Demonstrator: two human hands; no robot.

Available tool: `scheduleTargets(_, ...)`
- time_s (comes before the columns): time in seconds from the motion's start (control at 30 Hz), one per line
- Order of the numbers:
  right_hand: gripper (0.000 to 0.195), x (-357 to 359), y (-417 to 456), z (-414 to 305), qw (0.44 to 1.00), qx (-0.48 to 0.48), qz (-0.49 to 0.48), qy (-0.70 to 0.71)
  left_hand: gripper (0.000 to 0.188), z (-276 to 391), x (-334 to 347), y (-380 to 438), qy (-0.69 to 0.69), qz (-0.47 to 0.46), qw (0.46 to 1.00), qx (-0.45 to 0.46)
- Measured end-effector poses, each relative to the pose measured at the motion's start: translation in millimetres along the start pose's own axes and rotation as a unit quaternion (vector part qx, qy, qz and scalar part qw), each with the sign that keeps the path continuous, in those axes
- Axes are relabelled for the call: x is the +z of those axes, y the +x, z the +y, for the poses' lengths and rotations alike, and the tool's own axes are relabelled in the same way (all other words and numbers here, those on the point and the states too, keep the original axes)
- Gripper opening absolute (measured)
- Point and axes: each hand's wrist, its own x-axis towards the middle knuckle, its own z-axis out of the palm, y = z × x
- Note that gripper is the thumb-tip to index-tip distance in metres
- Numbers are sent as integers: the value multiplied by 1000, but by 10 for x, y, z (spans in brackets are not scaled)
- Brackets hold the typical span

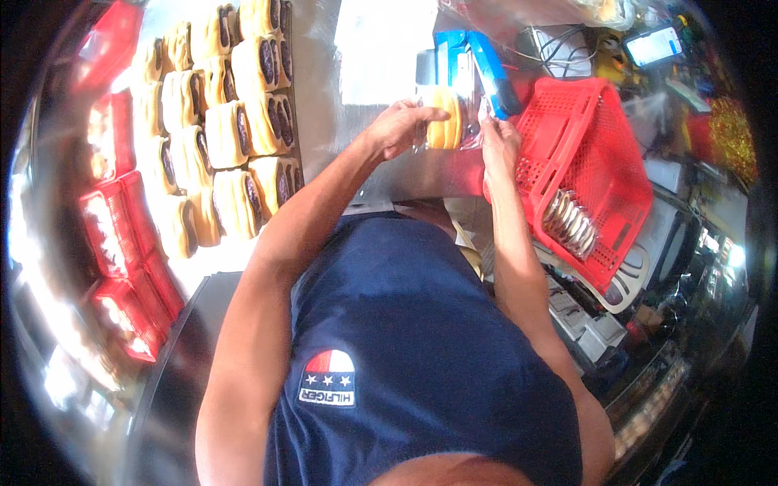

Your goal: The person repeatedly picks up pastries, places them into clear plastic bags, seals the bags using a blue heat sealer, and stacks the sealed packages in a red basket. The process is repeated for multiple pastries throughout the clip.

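A yellow filled bread roll [445, 130] sits in a clear plastic bag [471, 135] above the worktop, in front of my body. My left hand [402, 129] grips the bagged roll from the left, its thumb lying over the top. At the other side, my right hand [502, 141] pinches the bag's right edge between its fingers. Just behind the bag stands a blue box [453, 58] with its flap [489, 73] raised. Many more rolls [226, 135], showing a dark purple filling, lie in rows to my left, unwrapped.
A red plastic basket [550, 118] leans at my right, with several wrapped rolls [570, 223] inside. Red crates [115, 231] line the far left. A white sheet [386, 51] lies on the metal worktop [319, 121]. Cables [565, 58] and a lit phone [653, 47] are at the back right.
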Motion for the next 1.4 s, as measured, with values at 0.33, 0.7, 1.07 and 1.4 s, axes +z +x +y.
scheduleTargets(0.33, 27, -151, 633, -169, 980, -68, 74, 170, 23, 266, 238, 433, -15, 98, 995, 33)
scheduleTargets(0.7, 56, 194, 437, -722, 883, -226, -22, -411, 18, 234, 253, 492, -35, 86, 993, 71)
scheduleTargets(1.07, 57, 260, 475, -278, 899, -298, 7, -321, 26, 199, 167, 534, -34, 80, 994, 71)
scheduleTargets(1.4, 60, 219, 519, -264, 914, -245, 1, -323, 38, 194, 198, 473, -1, 97, 993, 70)
